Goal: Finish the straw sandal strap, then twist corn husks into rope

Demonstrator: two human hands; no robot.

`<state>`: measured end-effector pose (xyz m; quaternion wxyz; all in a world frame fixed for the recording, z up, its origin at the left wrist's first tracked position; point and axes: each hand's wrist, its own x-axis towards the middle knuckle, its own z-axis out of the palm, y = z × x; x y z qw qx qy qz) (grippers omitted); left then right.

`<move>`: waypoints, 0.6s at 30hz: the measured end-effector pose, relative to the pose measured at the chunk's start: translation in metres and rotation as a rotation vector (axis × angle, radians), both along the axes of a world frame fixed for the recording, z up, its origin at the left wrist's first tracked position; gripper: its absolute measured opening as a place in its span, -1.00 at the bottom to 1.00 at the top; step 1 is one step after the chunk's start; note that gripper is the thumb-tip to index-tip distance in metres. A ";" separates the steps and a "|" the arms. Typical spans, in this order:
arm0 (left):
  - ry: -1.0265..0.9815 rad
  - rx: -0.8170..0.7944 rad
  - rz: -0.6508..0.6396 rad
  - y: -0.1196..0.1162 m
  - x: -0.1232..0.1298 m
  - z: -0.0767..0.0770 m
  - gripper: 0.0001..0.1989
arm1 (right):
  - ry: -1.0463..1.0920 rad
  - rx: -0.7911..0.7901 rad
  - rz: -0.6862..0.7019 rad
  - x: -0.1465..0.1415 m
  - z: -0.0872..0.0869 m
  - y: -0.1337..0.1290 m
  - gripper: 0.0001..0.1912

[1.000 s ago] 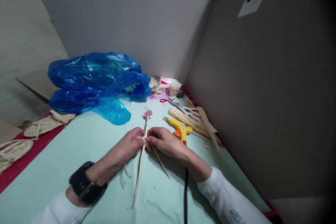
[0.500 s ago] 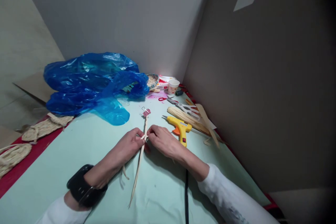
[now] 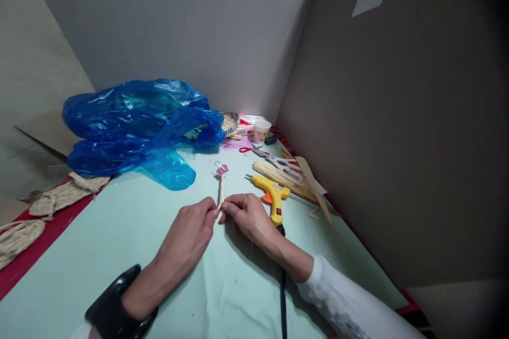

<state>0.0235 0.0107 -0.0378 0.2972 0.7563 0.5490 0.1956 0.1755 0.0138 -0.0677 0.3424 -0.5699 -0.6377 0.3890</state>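
A narrow pale straw braid [image 3: 221, 186] runs toward me across the pale green tabletop. Its far end is held in a pink binder clip [image 3: 221, 170]. My left hand [image 3: 194, 228] is closed, pinching the strands at the near end of the braid from the left. From the right, my right hand [image 3: 248, 218] pinches the same spot, thumb and forefinger pressed on the braid. The fingertips of both hands almost meet there and hide part of the strands. A yellow glue gun [image 3: 273, 195] lies just beyond my right hand.
A crumpled blue plastic bag [image 3: 139, 122] fills the back left. Toward the back right are a paper cup [image 3: 262, 131], white-handled scissors [image 3: 292, 169], a straw bundle [image 3: 280, 177] and a wooden strip [image 3: 312, 185]. Woven straw pieces [image 3: 67, 196] lie at the left edge. A black cable [image 3: 283, 296] runs forward.
My left hand has turned over the near end of the braid, and the long loose strands that hung toward me are out of sight. My right fingers have shifted slightly onto the braid.
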 end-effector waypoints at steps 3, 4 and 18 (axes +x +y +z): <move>0.021 -0.024 0.008 -0.009 0.007 -0.003 -0.75 | 0.084 -0.053 0.025 0.004 -0.001 0.003 -0.70; 0.025 -0.029 0.009 -0.011 0.010 -0.003 -0.74 | 0.108 -0.063 0.026 0.005 -0.001 0.004 -0.71; 0.363 0.244 -0.066 -0.029 0.014 -0.022 -0.72 | 0.465 -0.272 0.046 0.009 0.010 0.007 -0.82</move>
